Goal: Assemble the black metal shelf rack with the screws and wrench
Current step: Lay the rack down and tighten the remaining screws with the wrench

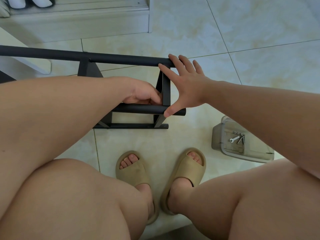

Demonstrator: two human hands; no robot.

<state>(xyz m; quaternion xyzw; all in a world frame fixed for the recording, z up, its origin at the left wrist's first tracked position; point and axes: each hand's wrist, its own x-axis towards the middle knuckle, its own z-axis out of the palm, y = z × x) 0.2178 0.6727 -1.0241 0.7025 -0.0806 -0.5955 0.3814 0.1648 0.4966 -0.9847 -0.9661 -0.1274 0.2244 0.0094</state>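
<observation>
The black metal shelf rack stands on the tiled floor in front of my feet, with two round bars joined by a black side frame. My right hand is spread wide at the rack's right end: its fingers lie over the upper bar and its thumb touches the end of the lower bar. My left hand sits inside the frame with curled fingertips pinching something small against the upright where it meets the lower bar. A small silver wrench and several screws lie in a clear plastic tub at the right.
My two feet in tan slides stand just behind the rack. A white ledge or step runs along the far left, and a white panel lies under the long bar at the left. Tiled floor stretches to the right.
</observation>
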